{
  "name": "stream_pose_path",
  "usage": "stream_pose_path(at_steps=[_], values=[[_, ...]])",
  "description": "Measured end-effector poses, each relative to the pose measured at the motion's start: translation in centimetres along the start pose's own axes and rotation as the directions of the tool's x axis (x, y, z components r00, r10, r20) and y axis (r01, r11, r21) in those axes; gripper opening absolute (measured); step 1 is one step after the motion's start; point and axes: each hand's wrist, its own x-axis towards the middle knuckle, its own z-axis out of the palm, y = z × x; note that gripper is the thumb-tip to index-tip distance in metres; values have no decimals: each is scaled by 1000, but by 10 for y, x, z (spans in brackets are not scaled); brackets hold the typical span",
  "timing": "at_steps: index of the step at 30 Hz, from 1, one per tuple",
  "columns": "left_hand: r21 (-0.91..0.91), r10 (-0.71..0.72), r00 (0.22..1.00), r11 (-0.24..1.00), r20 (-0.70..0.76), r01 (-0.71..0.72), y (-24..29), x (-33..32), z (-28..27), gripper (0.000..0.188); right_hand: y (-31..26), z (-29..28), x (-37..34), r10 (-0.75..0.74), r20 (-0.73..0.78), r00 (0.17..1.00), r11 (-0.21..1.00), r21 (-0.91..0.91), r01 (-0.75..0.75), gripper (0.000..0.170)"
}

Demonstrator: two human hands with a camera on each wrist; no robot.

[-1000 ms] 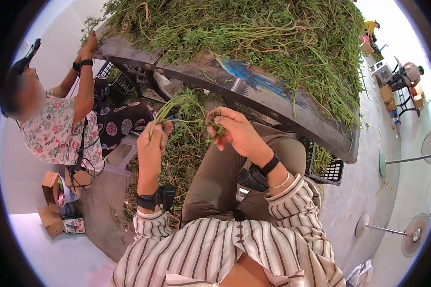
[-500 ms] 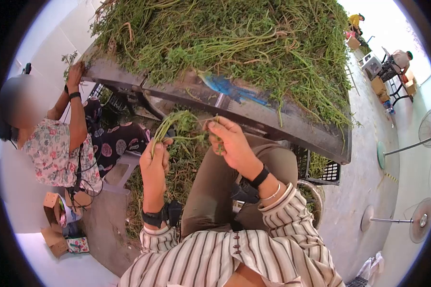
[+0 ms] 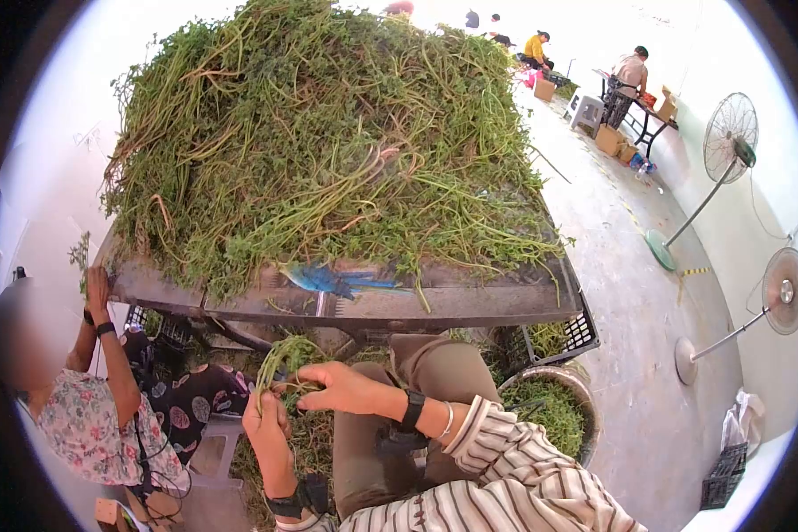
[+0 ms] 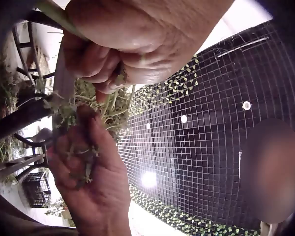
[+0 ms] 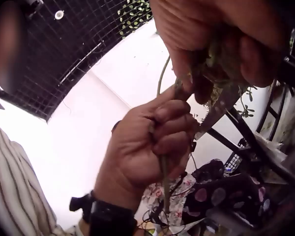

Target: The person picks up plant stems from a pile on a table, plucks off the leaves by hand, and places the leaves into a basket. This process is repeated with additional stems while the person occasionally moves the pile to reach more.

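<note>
My left hand [image 3: 269, 434] grips a small bunch of green stems [image 3: 279, 362] below the table's front edge. In the right wrist view the fingers of the left hand [image 5: 155, 142] are curled round the stems, which stick out beneath the fist. Close against it, my right hand [image 3: 350, 390] pinches leafy sprigs at the bunch's side. The left wrist view shows the right hand [image 4: 96, 172] with small leaves [image 4: 86, 167] lying over its palm and fingers. A large heap of leafy stems [image 3: 328, 151] covers the table [image 3: 452, 306].
A blue patch [image 3: 337, 281] marks the table's front edge. Below right are a black crate [image 3: 581, 332] and a round basket of greens [image 3: 550, 412]. A person in a flowered shirt [image 3: 71, 426] sits at the left. Standing fans [image 3: 731, 151] are at the right.
The head view has tilted up, showing more of the heap and room. My right hand has come in beside the left, closing the gap between them; the left still grips the bunch.
</note>
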Motion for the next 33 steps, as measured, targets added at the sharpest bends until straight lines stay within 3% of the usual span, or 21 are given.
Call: stream_pose_path(at_steps=[3, 5, 6, 10, 13, 15, 17, 19, 22, 27, 29, 31, 33], values=[[41, -4, 1000, 999, -4, 4, 4, -6, 0, 23, -5, -1, -2, 141, 48, 989, 989, -55, -138, 25], [21, -36, 999, 999, 27, 36, 2, -7, -5, 24, -7, -3, -3, 91, -69, 993, 985, -142, -100, 23], [25, -40, 999, 999, 23, 40, 1, -9, -6, 24, -7, -5, -2, 7, -101, 995, 960, -277, -35, 22], [1, -38, 999, 999, -25, 38, -3, -5, -9, 24, -9, -8, -2, 37, -75, 997, 965, -256, -55, 22], [-4, -26, 997, 1000, -73, 26, -2, -5, -12, 24, -9, -4, -2, -42, -24, 999, 984, -173, 37, 21], [-4, -46, 992, 999, -116, 46, 0, -8, -13, 24, -12, -7, -3, -43, -17, 999, 973, -229, 38, 21], [9, -21, 999, 1000, -32, 21, 2, -10, -14, 23, -8, -3, 0, -110, -48, 993, 962, -258, 94, 17], [11, -60, 998, 998, 3, 60, -4, -10, -13, 23, -8, -4, 1, -207, -172, 963, 833, -548, 81, 13], [-92, -84, 996, 992, 24, 85, -6, -13, -7, 23, -7, -2, 5, -259, -247, 934, 846, -524, 96, 15], [-83, -93, 995, 992, 32, 95, -1, -10, -4, 25, -1, -2, 8, -209, -275, 938, 909, -409, 83, 18], [-69, -100, 995, 993, 19, 101, 0, -13, -7, 25, 0, -5, 11, -254, -337, 907, 916, -384, 114, 14], [-118, -75, 994, 991, -83, 65, 2, -15, -10, 24, 1, -15, 13, -116, -512, 851, 983, -181, 26, 16], [-157, -64, 991, 987, -114, 46, 3, -16, -19, 24, 1, -34, 13, 58, -532, 845, 998, 45, -40, 16]])
